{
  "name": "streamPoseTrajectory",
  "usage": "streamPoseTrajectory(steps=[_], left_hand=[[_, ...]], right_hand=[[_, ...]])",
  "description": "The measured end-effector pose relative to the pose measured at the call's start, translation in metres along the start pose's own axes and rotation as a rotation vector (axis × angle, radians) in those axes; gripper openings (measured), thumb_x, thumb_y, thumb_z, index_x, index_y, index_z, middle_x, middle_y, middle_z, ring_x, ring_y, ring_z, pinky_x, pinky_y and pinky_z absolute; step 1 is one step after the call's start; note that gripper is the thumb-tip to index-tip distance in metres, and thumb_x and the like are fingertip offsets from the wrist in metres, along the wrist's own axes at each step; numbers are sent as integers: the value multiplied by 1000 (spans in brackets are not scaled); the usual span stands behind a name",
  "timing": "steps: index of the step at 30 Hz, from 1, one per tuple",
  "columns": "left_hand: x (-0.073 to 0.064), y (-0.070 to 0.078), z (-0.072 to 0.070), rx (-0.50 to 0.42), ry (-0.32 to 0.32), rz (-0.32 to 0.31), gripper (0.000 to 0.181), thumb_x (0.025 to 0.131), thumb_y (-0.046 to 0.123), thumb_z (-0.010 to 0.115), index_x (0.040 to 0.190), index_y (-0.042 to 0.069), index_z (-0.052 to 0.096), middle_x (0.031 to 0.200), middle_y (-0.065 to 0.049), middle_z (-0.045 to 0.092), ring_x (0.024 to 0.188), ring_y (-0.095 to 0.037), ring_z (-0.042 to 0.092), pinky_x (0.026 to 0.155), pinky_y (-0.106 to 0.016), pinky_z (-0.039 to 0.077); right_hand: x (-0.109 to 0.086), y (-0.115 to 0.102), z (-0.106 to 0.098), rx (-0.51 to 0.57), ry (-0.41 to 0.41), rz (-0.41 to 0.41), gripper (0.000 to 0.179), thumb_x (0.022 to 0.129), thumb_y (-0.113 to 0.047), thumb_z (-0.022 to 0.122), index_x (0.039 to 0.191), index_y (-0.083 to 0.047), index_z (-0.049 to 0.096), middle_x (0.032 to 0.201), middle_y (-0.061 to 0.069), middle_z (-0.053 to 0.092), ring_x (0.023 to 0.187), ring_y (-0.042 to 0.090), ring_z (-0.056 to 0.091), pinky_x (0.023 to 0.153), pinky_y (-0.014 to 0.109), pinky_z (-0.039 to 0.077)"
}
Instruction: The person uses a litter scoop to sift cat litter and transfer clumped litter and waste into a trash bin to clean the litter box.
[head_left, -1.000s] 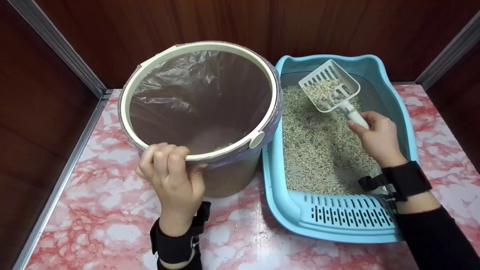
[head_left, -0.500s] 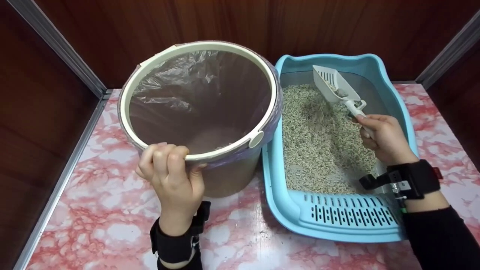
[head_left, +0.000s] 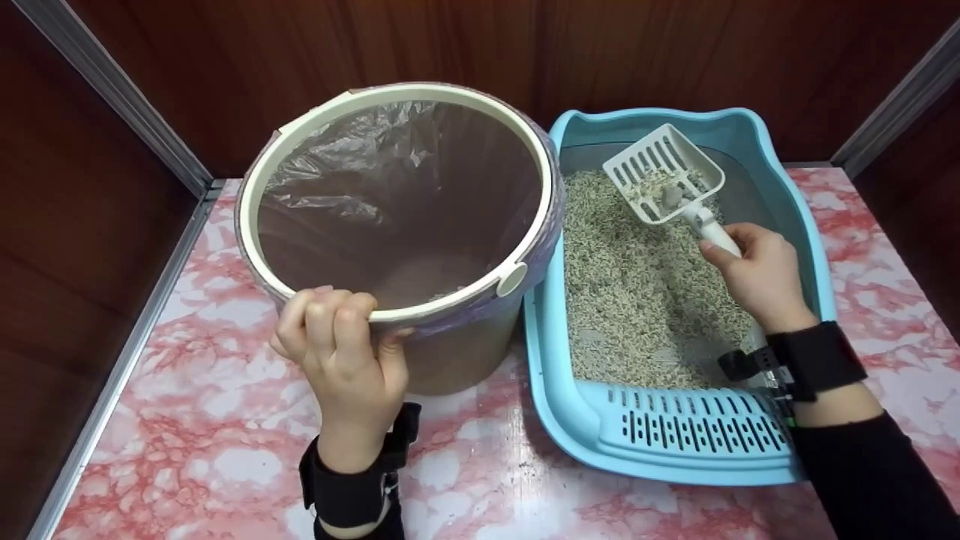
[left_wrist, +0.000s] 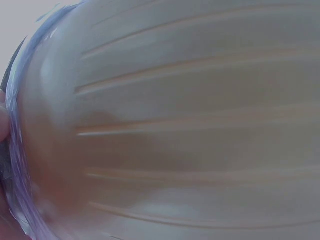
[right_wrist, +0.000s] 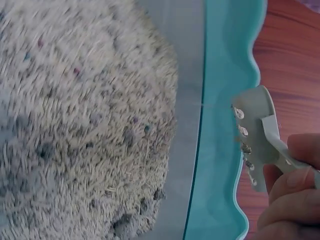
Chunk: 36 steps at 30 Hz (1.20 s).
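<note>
My right hand grips the handle of a white slotted litter scoop above the blue litter box. A small heap of pellets and a greyish clump lie in the scoop; bare slots show at its far end. Pellet litter covers most of the box floor. In the right wrist view the scoop is seen from beneath, with bits showing in its slots. My left hand holds the near rim of a trash can, fingers curled over it. A thin plastic bag lines the can.
The trash can stands directly left of the litter box, close against its side. A dark wood-look wall rises behind both. Beneath them is a red-and-white marbled surface. The box has a slotted front ledge.
The scoop tilted sideways and then turned level again; it now holds less litter than a second ago. The left hand and the trash can have stayed in place.
</note>
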<state>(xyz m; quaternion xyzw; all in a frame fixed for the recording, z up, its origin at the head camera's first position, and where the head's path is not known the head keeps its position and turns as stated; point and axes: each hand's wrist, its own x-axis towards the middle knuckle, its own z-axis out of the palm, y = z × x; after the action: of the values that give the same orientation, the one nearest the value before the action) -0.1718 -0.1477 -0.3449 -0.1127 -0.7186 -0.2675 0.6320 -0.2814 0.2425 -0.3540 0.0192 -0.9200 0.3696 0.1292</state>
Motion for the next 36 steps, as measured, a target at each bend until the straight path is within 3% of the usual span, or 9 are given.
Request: streamPoseTrajectory(steps=[6, 10, 12, 18, 21, 24, 27, 32, 36], left_hand=[[0, 0, 0, 1, 2, 0, 50, 95, 54, 47, 86, 5, 53, 86, -12, 50, 97, -37, 43, 79, -54, 22], [0, 0, 0, -1, 4, 2, 50, 95, 54, 47, 85, 5, 53, 86, -12, 50, 97, -37, 43, 80, -53, 23], [0, 0, 0, 0, 6, 3, 50, 95, 53, 46, 85, 5, 53, 86, -12, 50, 97, -38, 43, 80, -53, 23], [0, 0, 0, 5, 11, 6, 50, 96, 53, 46, 85, 5, 53, 85, -12, 50, 96, -38, 43, 80, -53, 23], [0, 0, 0, 5, 10, 6, 50, 96, 53, 46, 85, 5, 53, 86, -12, 50, 96, -38, 43, 80, -53, 23], [0, 1, 1, 6, 18, 6, 50, 96, 53, 45, 85, 5, 53, 85, -12, 49, 96, -37, 43, 80, -54, 23], [0, 1, 3, 5, 29, 6, 50, 97, 53, 44, 84, 5, 53, 84, -12, 49, 95, -37, 43, 79, -54, 23], [0, 1, 3, 7, 36, 10, 50, 97, 53, 44, 84, 5, 53, 84, -12, 49, 95, -37, 42, 79, -54, 23], [0, 1, 4, 4, 31, 9, 51, 97, 53, 44, 84, 5, 53, 85, -12, 49, 95, -37, 42, 79, -54, 23]], right_hand=[[0, 1, 3, -70, -5, -10, 39, 97, -27, 58, 116, 7, 62, 93, 20, 61, 66, 20, 45, 63, 34, 32], [0, 1, 2, -26, -11, 0, 37, 97, -26, 60, 113, 7, 63, 85, 12, 60, 64, 16, 44, 62, 31, 34], [1, 1, 1, 140, -50, 28, 31, 97, -23, 60, 107, 6, 64, 72, 4, 56, 57, 11, 42, 55, 27, 33], [2, 5, -9, 974, -298, 244, 20, 99, -10, 57, 89, 1, 70, 55, -1, 48, 39, 5, 35, 40, 23, 17], [3, 6, -13, 1072, -405, 330, 25, 101, -12, 53, 89, 1, 71, 56, 0, 50, 40, 5, 36, 41, 20, 18], [3, 6, -13, 1024, -411, 334, 24, 101, -13, 54, 88, -2, 71, 59, -1, 52, 40, 4, 37, 39, 18, 23], [3, 5, -11, 916, -323, 286, 20, 98, -14, 59, 85, -5, 72, 63, -2, 53, 42, 4, 37, 38, 18, 23], [2, 3, -6, 384, -110, 133, 23, 98, -23, 58, 95, -1, 66, 57, -7, 44, 46, 6, 34, 44, 25, 26], [2, 3, -3, 18, 24, 46, 34, 97, -26, 59, 107, 6, 64, 69, -1, 53, 55, 8, 41, 53, 26, 34]])
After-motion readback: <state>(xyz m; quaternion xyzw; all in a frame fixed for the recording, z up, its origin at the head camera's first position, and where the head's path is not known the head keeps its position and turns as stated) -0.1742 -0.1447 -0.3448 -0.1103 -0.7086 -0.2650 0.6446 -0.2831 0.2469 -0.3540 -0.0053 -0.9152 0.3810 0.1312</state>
